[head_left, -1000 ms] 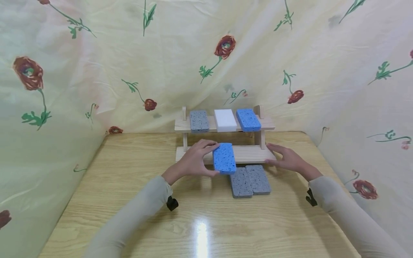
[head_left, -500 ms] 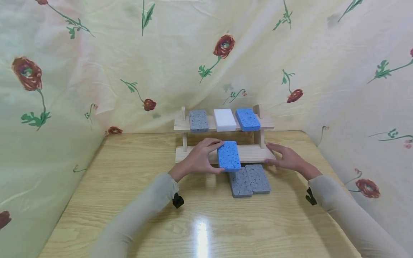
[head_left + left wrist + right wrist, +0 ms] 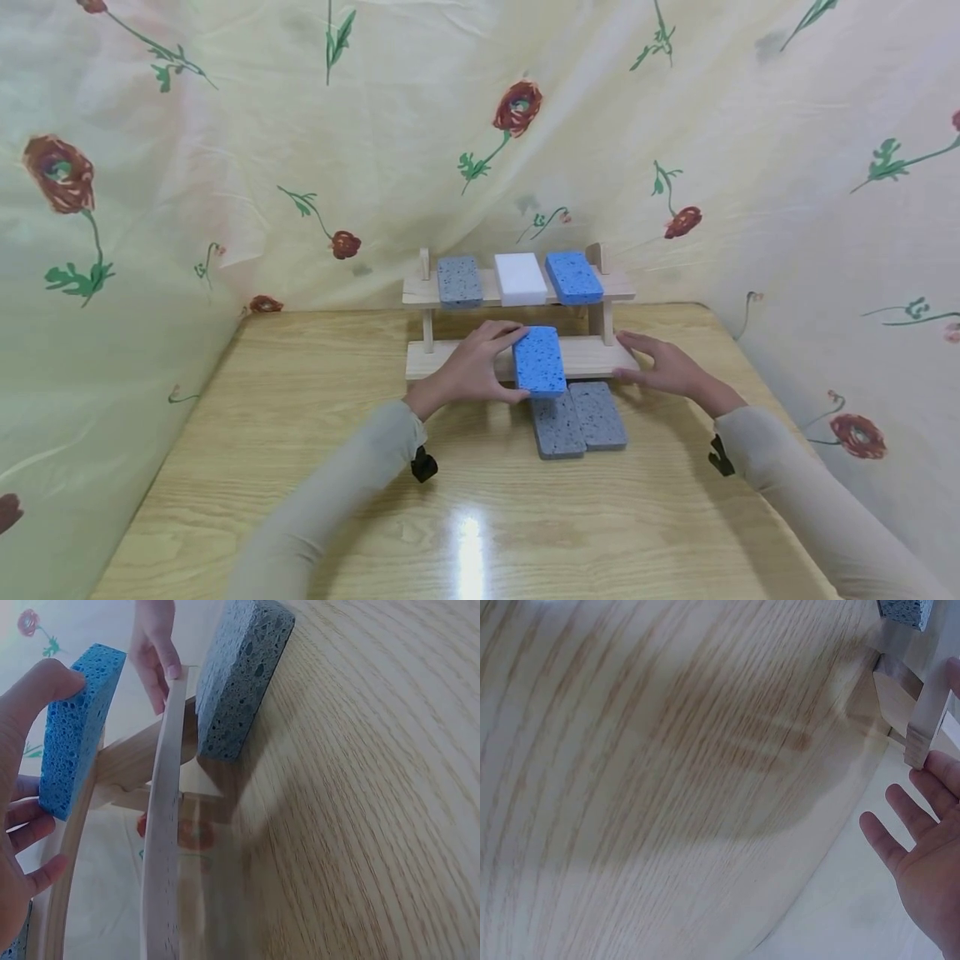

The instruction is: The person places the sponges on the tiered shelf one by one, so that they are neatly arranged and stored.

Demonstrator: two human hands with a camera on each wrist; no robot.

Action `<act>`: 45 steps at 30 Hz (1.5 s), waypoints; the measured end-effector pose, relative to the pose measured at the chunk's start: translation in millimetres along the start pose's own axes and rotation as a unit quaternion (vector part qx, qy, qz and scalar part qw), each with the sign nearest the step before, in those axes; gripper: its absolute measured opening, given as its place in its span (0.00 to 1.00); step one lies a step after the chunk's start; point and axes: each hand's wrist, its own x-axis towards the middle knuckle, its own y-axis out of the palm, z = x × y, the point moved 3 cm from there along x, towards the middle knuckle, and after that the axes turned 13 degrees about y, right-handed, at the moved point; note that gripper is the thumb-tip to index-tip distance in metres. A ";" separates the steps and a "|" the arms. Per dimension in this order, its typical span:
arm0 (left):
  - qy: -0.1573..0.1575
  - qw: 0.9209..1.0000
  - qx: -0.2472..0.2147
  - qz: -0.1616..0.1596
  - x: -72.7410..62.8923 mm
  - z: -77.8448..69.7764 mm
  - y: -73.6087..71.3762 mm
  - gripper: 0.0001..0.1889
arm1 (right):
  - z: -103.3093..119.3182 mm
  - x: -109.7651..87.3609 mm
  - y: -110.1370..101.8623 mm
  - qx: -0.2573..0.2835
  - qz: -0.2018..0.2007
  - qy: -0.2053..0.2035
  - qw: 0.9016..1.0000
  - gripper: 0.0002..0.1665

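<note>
My left hand (image 3: 474, 364) holds a blue sponge (image 3: 539, 361), thumb on its near edge and fingers on its far edge. The sponge overlaps the lower board of a small wooden two-tier shelf (image 3: 588, 358) in the head view. In the left wrist view, the thumb and fingertips grip the blue sponge (image 3: 79, 727) at opposite edges. My right hand (image 3: 667, 367) pinches the right end of the lower board between thumb and index finger; its other fingers extend in the right wrist view. On the upper board lie a grey sponge (image 3: 460, 282), a white sponge (image 3: 521, 278) and another blue sponge (image 3: 573, 277).
Two grey sponges, a left one (image 3: 558, 427) and a right one (image 3: 597, 415), lie side by side on the wooden table (image 3: 315, 467) in front of the shelf. A flower-patterned cloth (image 3: 405, 150) hangs behind the table and along its sides.
My left hand has carried the blue sponge to the right and slightly back along the lower board. The right hand keeps its place at the shelf's end.
</note>
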 end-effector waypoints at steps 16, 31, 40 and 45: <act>-0.029 0.998 -0.048 -0.003 13.4 3.1 13.6 0.55 | 0.6 -0.1 0.3 -0.002 0.002 0.002 1.000 0.50; -0.058 0.995 -0.076 -0.002 27.9 7.1 27.1 0.55 | 2.2 -1.7 -0.8 -0.002 0.002 0.002 1.000 0.50; -0.060 0.995 -0.080 0.005 35.9 9.8 34.1 0.55 | 3.5 -1.0 -0.5 -0.001 -0.004 -0.003 1.000 0.50; -0.063 0.995 -0.080 0.011 39.6 11.5 38.0 0.55 | 2.5 -1.2 -0.7 -0.005 0.000 0.002 1.000 0.50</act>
